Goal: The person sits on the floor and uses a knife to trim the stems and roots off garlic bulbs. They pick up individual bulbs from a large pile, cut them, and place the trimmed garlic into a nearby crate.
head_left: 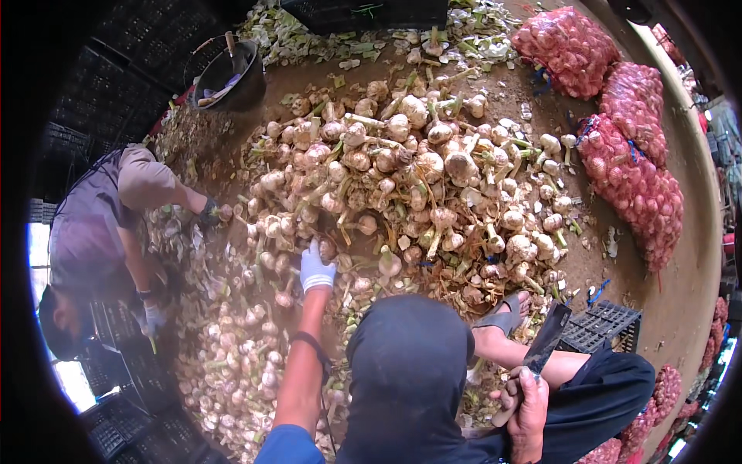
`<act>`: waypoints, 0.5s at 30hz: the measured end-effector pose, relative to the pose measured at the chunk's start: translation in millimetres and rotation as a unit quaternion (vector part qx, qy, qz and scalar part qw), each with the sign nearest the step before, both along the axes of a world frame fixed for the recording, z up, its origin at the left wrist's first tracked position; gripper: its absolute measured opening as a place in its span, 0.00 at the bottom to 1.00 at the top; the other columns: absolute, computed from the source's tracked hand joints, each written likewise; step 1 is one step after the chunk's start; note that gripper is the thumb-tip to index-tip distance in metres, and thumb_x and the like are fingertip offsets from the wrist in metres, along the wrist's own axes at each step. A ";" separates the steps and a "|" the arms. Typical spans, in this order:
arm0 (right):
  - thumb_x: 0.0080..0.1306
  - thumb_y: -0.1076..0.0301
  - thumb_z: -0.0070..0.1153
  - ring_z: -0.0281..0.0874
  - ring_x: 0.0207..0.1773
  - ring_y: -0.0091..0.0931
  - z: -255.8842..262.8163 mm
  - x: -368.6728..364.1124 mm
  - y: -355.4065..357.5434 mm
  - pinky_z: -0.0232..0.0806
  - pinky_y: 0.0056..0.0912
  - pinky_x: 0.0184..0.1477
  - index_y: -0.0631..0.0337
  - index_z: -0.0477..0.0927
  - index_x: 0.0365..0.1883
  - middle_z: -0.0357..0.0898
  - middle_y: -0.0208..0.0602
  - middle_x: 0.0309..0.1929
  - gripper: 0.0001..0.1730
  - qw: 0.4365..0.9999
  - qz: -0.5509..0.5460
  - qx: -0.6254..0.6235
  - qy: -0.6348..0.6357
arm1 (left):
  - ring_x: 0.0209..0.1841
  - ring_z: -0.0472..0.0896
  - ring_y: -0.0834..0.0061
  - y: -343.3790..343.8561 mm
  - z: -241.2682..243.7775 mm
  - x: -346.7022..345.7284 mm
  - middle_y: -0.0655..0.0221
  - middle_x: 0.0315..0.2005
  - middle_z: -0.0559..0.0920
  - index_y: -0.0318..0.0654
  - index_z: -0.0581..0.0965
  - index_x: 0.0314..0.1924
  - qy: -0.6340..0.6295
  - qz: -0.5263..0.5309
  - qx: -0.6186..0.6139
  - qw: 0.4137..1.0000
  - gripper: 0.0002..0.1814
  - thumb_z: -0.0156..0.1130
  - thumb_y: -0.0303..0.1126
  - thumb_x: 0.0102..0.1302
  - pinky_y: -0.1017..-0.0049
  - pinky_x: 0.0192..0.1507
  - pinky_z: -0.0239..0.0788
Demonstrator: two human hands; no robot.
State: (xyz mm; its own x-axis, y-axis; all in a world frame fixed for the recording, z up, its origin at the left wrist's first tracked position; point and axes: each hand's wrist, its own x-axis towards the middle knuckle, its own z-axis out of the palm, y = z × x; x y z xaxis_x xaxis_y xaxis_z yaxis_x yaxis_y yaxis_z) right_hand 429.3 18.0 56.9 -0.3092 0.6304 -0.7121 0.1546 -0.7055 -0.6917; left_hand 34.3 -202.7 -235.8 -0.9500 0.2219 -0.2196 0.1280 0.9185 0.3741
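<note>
My left hand [317,272], in a white glove, reaches to the near side of a heap of garlic with stalks [400,156]. Its fingertips are at a garlic bulb [327,249]; whether they grip it is hidden. My bare right hand [526,400] is closed around the handle of a broad-bladed knife [548,339], held low on the right above my leg, blade pointing up and away. Left of my forearm lies a pile of garlic bulbs [243,354], most with short or no stalks. Between my knees are stalk scraps and dry leaves.
A co-worker [93,232] sits at the left, a gloved hand [152,319] near black crates [124,429]. A dark bucket [249,75] stands at the back left. Red net sacks of garlic [632,180] lie at the right. A black plastic crate [600,327] is beside my right foot.
</note>
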 end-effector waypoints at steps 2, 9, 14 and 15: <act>0.75 0.56 0.58 0.65 0.17 0.20 0.8 2.0 -1.6 0.80 0.35 0.31 0.64 0.76 0.40 0.66 0.26 0.20 0.17 1.000 0.002 -0.002 -0.001 | 0.59 0.78 0.49 -6.3 0.8 1.6 0.49 0.56 0.78 0.40 0.70 0.69 -0.033 0.012 -0.026 0.999 0.45 0.79 0.42 0.51 0.60 0.61 0.72; 0.75 0.56 0.58 0.65 0.16 0.20 7.1 7.3 -5.5 0.80 0.34 0.31 0.64 0.76 0.40 0.65 0.26 0.20 0.17 1.000 -0.005 0.010 0.024 | 0.53 0.81 0.57 -33.3 1.8 10.0 0.54 0.51 0.82 0.38 0.82 0.58 -0.030 0.024 -0.013 0.999 0.37 0.80 0.50 0.49 0.64 0.58 0.75; 0.75 0.57 0.58 0.65 0.17 0.19 17.3 4.1 -8.7 0.80 0.33 0.31 0.63 0.76 0.38 0.66 0.25 0.21 0.16 0.998 0.010 0.005 0.061 | 0.49 0.84 0.67 -92.5 -18.0 2.7 0.63 0.45 0.87 0.38 0.84 0.51 -0.113 0.136 0.334 0.926 0.18 0.70 0.36 0.61 0.70 0.54 0.74; 0.75 0.57 0.58 0.65 0.17 0.19 17.4 4.6 -10.6 0.80 0.33 0.32 0.63 0.77 0.38 0.66 0.25 0.21 0.16 0.998 0.005 0.007 0.065 | 0.51 0.84 0.70 -81.4 -5.9 9.3 0.65 0.48 0.86 0.37 0.82 0.54 -0.133 0.126 0.368 0.911 0.19 0.69 0.33 0.63 0.72 0.55 0.73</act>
